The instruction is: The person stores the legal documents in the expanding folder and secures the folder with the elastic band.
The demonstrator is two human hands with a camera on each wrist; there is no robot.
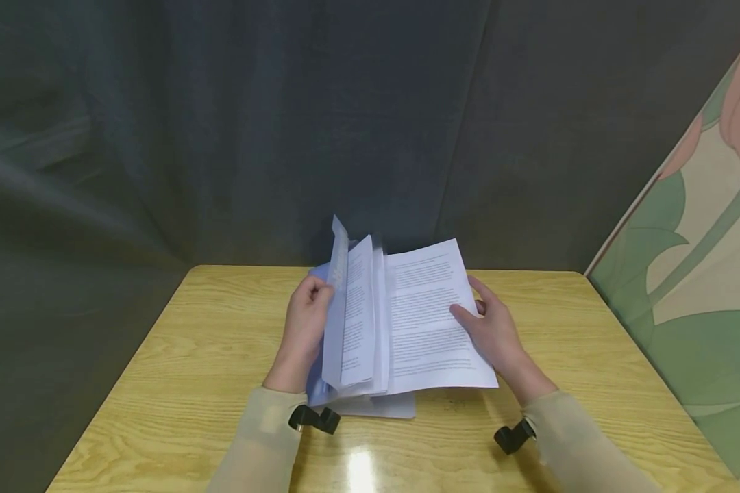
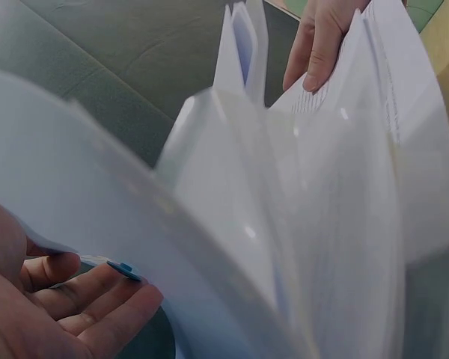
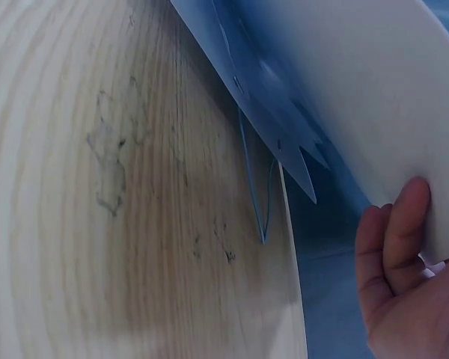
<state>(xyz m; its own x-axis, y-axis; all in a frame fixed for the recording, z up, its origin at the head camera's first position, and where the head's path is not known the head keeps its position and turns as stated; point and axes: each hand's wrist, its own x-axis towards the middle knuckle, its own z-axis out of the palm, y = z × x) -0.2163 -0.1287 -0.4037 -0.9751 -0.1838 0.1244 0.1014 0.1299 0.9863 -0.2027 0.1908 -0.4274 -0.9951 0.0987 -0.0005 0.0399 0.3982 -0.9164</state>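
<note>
My left hand [image 1: 305, 318] grips the left side of a translucent bluish document folder [image 1: 318, 380], which stands spread over the table with its clear sleeves fanned. In the left wrist view the fingers curl behind the folder's cover [image 2: 97, 179], beside a small teal disc [image 2: 125, 271]. Printed sheets [image 1: 359, 318] show between the sleeves. My right hand [image 1: 496, 332] pinches the right edge of a printed paper sheet [image 1: 432, 308], thumb on the text side and fingers behind. That sheet's left edge meets the sleeves. Its blank back [image 3: 359, 82] faces the right wrist view.
A thin blue elastic cord [image 3: 253, 183] hangs in a loop from the folder's edge. Beneath is a wood-grain table [image 1: 210, 342], backed by a dark curtain [image 1: 345, 123]. A panel with a tulip pattern [image 1: 709, 274] borders the right side.
</note>
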